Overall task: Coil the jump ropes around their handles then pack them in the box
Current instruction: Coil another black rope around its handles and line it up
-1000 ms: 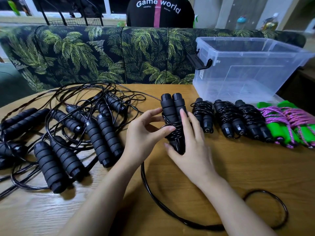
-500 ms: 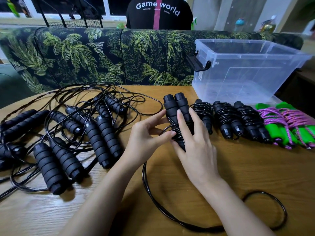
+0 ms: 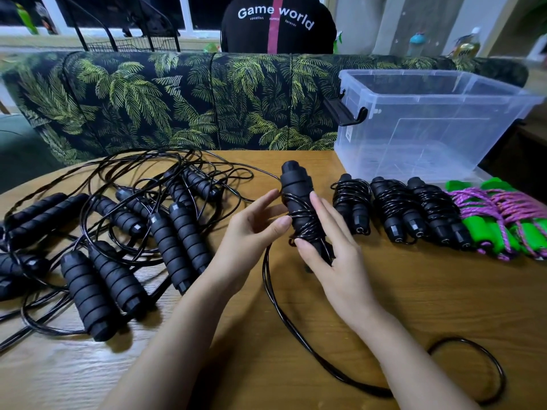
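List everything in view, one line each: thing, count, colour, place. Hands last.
held rope: 1, black, partly coiled, centre, cord trailing forward
coiled ropes: 3, black, row right of it
green ropes: 2, green handles, purple cord, row's right end
loose ropes: several, black, tangled at left
box: 1, clear, back right
table: 1, wooden, underneath
sofa: 1, palm print, behind table
person: 1, black shirt, behind sofa
left hand: 1, touching held rope
right hand: 1, gripping held rope

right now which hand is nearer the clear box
Right. The right hand grips the handles on the side toward the clear box; the left hand touches their far side.
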{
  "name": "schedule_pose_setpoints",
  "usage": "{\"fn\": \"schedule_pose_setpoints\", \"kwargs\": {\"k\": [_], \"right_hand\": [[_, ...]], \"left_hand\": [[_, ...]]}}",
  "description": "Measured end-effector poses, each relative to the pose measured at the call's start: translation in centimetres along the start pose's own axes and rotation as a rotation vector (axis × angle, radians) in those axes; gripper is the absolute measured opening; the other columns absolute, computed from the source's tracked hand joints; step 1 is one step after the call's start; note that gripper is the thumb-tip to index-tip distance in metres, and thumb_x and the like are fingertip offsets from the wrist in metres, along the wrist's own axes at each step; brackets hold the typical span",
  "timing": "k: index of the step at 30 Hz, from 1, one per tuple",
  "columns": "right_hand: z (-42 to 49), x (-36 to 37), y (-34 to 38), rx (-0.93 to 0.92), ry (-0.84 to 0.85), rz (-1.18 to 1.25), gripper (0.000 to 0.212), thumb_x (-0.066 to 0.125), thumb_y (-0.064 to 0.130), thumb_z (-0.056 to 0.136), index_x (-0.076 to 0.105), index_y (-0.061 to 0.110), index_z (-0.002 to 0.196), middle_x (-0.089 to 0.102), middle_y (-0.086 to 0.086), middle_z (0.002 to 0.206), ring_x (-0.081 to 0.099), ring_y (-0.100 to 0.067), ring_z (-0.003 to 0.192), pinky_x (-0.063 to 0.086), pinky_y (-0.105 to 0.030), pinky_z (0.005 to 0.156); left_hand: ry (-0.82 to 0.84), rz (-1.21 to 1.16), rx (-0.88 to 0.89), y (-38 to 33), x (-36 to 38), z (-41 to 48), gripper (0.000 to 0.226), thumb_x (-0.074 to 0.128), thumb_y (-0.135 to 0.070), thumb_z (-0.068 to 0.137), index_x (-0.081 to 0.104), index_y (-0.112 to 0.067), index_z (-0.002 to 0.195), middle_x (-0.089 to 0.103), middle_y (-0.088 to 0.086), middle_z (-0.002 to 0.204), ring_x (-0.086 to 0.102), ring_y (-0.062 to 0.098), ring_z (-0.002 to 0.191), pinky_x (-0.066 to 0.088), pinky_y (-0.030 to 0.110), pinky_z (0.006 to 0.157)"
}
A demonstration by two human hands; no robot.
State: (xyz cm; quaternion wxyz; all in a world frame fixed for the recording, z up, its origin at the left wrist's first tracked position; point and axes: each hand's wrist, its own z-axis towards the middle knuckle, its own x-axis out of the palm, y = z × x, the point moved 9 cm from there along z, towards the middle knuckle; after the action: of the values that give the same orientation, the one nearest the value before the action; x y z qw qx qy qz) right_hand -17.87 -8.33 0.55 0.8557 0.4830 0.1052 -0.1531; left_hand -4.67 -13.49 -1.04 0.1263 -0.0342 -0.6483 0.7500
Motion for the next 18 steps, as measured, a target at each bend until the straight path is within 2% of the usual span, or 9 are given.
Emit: {"fn": "schedule_pose_setpoints", "kwargs": {"k": [2, 4, 7, 9, 12, 14, 16, 18], "right_hand": [[-0.1, 0.3, 0.0, 0.024, 0.036, 0.118, 0.062, 0.059, 0.020, 0.092, 0.035, 0.027, 0.149, 0.037, 0.007, 0.155, 0.030, -0.002, 0.144, 0.028, -0.025, 0.117], [-0.2, 0.4, 0.0, 0.044, 0.061, 0.193, 0.061, 0.058, 0.019, 0.093, 0.035, 0.029, 0.149, 0.036, 0.007, 0.156, 0.029, -0.006, 0.145, 0.027, -0.035, 0.120], [-0.3, 0.6, -0.2, 0.061, 0.080, 0.147, 0.060, 0.055, 0.028, 0.096, 0.030, 0.036, 0.150, 0.027, 0.011, 0.160, 0.018, -0.005, 0.149, 0.021, -0.041, 0.122], [-0.1, 0.5, 0.0, 0.018, 0.051, -0.019, 0.063, 0.054, 0.038, 0.095, 0.026, 0.035, 0.152, 0.018, 0.014, 0.162, 0.012, -0.002, 0.149, 0.017, -0.031, 0.123], [-0.1, 0.7, 0.4, -0.058, 0.021, -0.213, 0.077, 0.059, 0.041, 0.090, 0.020, 0.029, 0.155, 0.022, 0.012, 0.159, 0.020, -0.002, 0.147, 0.019, -0.015, 0.116], [0.0, 0.8, 0.3, -0.052, 0.031, -0.194, 0.080, 0.065, 0.032, 0.092, 0.016, 0.032, 0.156, 0.028, 0.016, 0.155, 0.024, 0.002, 0.144, 0.021, -0.010, 0.112], [0.0, 0.6, -0.2, 0.000, 0.030, -0.081, 0.080, 0.065, 0.019, 0.093, 0.015, 0.034, 0.154, 0.026, 0.027, 0.150, 0.022, 0.013, 0.140, 0.021, -0.004, 0.108], [0.1, 0.3, -0.4, 0.022, 0.020, -0.031, 0.079, 0.065, 0.016, 0.094, 0.014, 0.032, 0.152, 0.022, 0.032, 0.146, 0.021, 0.017, 0.138, 0.021, -0.003, 0.106]], "left_hand": [[0.072, -0.071, -0.067, 0.6, 0.6, -0.1, 0.062, 0.063, -0.020, 0.081, 0.044, -0.022, 0.139, 0.070, 0.003, 0.120, 0.062, 0.019, 0.118, 0.046, 0.033, 0.106], [0.121, -0.128, -0.101, 0.8, 1.1, -0.2, 0.060, 0.063, -0.016, 0.086, 0.042, -0.019, 0.142, 0.070, 0.004, 0.119, 0.063, 0.019, 0.113, 0.048, 0.028, 0.102], [0.092, -0.087, -0.072, 0.6, 0.8, -0.1, 0.061, 0.067, -0.017, 0.088, 0.043, -0.015, 0.145, 0.065, 0.016, 0.122, 0.062, 0.021, 0.110, 0.051, 0.031, 0.097], [0.019, -0.052, -0.032, 0.2, 0.5, -0.1, 0.058, 0.073, -0.020, 0.085, 0.050, -0.019, 0.138, 0.069, 0.011, 0.112, 0.064, 0.017, 0.104, 0.053, 0.028, 0.091], [-0.077, -0.008, 0.034, -0.2, 0.1, -0.3, 0.060, 0.075, -0.024, 0.076, 0.054, -0.021, 0.132, 0.069, 0.006, 0.103, 0.066, 0.016, 0.099, 0.053, 0.025, 0.084], [-0.080, 0.050, 0.071, -0.7, 0.1, -0.4, 0.064, 0.077, -0.027, 0.077, 0.052, -0.018, 0.135, 0.069, 0.008, 0.106, 0.067, 0.017, 0.100, 0.054, 0.025, 0.084], [-0.051, 0.097, 0.092, -1.3, 0.1, -0.3, 0.065, 0.074, -0.027, 0.077, 0.051, -0.018, 0.137, 0.069, 0.004, 0.106, 0.067, 0.013, 0.097, 0.053, 0.023, 0.082], [-0.023, 0.136, 0.120, -1.9, 0.2, -0.4, 0.065, 0.069, -0.027, 0.078, 0.050, -0.016, 0.139, 0.070, 0.002, 0.105, 0.068, 0.009, 0.094, 0.052, 0.021, 0.082]]}}
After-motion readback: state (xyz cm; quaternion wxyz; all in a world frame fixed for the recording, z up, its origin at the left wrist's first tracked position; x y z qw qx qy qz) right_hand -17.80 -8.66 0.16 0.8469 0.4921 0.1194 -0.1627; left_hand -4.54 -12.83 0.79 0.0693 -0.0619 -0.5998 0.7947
